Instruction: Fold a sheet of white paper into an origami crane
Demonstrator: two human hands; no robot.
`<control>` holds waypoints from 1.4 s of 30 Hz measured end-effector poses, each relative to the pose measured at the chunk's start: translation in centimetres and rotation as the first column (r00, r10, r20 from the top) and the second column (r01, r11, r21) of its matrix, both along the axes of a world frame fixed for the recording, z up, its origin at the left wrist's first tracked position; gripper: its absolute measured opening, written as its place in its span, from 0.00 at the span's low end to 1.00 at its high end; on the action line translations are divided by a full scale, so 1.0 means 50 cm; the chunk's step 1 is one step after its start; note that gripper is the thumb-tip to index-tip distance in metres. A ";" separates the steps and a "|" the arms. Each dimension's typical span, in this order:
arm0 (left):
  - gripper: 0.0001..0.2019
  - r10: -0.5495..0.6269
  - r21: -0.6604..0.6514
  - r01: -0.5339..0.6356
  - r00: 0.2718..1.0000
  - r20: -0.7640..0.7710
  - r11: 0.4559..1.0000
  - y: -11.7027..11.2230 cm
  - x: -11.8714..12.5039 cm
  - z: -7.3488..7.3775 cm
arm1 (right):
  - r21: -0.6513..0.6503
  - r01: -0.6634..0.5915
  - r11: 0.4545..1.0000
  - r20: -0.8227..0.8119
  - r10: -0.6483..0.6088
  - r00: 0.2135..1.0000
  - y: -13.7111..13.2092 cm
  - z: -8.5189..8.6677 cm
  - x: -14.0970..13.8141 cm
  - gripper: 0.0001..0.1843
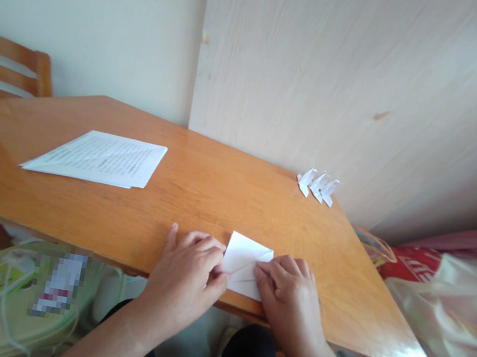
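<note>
A small folded sheet of white paper (pixel 246 259) lies on the wooden table near its front edge, with a slanting crease or fold line across it. My left hand (pixel 189 271) holds its left edge, thumb and fingers closed on the paper. At the right side, my right hand (pixel 291 286) pinches the paper between thumb and fingers. The fingertips hide parts of both side edges.
A stack of printed sheets (pixel 101 157) lies on the left of the table (pixel 210 180). Several small folded paper pieces (pixel 317 186) stand at the back right by the wall. A wooden chair (pixel 9 64) is at the far left; bags (pixel 450 308) lie beyond the right edge.
</note>
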State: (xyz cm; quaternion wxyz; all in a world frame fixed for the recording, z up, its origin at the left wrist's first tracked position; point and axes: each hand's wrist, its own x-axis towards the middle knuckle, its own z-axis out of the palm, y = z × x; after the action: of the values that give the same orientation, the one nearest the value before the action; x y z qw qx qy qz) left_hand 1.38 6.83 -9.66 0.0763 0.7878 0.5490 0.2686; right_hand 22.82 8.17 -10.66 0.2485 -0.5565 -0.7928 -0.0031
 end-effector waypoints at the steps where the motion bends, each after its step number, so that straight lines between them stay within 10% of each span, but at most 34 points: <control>1: 0.07 -0.002 0.000 0.002 1.000 -0.001 1.000 0.000 0.000 0.001 | 0.007 0.002 1.000 0.010 -0.002 1.000 0.000 0.000 0.000 0.10; 21: 0.07 -0.096 -0.040 0.101 0.989 0.115 0.994 0.009 -0.027 0.023 | 0.003 0.029 1.000 0.020 -0.029 0.999 -0.002 -0.002 -0.004 0.08; 30: 0.10 -0.431 0.044 0.429 0.900 0.063 0.902 0.049 0.019 0.017 | -0.019 0.039 0.999 0.004 -0.039 0.999 -0.004 0.006 -0.011 0.11; 42: 0.14 -0.421 -0.051 0.422 0.906 0.028 0.905 0.060 0.024 0.003 | -0.075 -0.027 0.997 -0.157 0.015 0.988 0.010 0.002 0.000 0.12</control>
State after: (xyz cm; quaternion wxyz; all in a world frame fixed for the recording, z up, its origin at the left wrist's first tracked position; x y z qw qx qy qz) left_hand 2.55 9.83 -9.48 0.1589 0.8831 0.3724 0.2371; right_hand 22.80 8.67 -10.57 0.2882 -0.5558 -0.7763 0.0735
